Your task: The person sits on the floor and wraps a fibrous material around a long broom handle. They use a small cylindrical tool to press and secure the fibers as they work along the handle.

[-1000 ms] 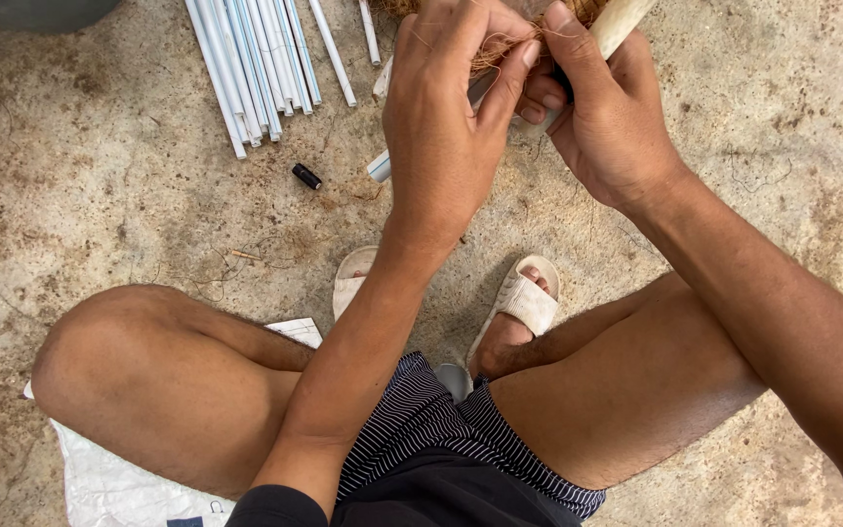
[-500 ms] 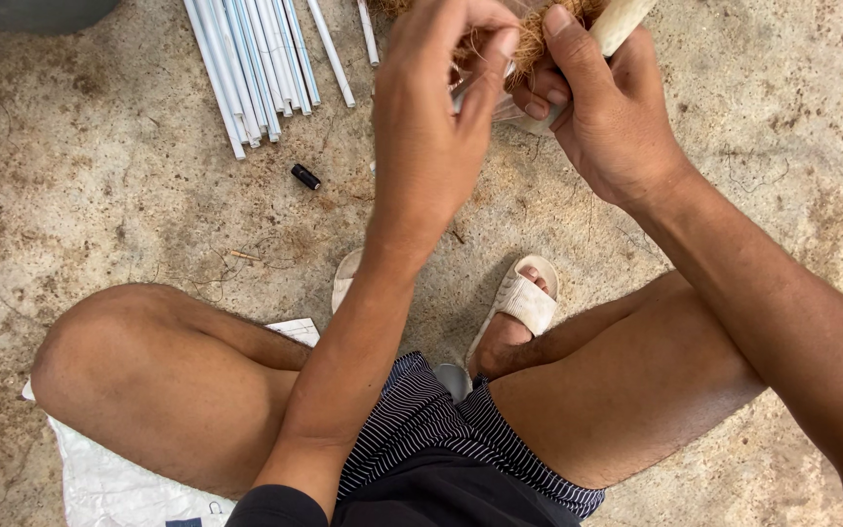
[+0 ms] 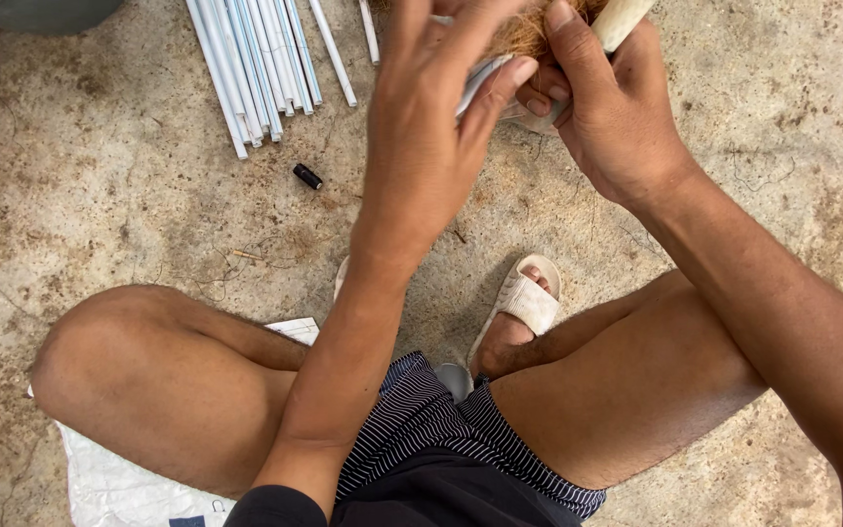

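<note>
Right hand (image 3: pixel 609 117) clamped around a pale stick (image 3: pixel 621 20), thumb laid up along it, knuckles curled, a tuft of brown coir fibre (image 3: pixel 524 34) packed against the stick at the top edge of view. Left hand (image 3: pixel 431 137) raised beside it, fingers bent over the fibre, thumb tip pressing a thin white strip (image 3: pixel 475 86) against the right fingers. Both forearms reaching forward from a cross-legged seat, left wrist straight, right wrist cocked inward. Bundle of white tubes (image 3: pixel 256 63) lying on the concrete floor (image 3: pixel 100 195) to the left, small black cap (image 3: pixel 307 177) near them. White sandal (image 3: pixel 526 298) below the hands.
</note>
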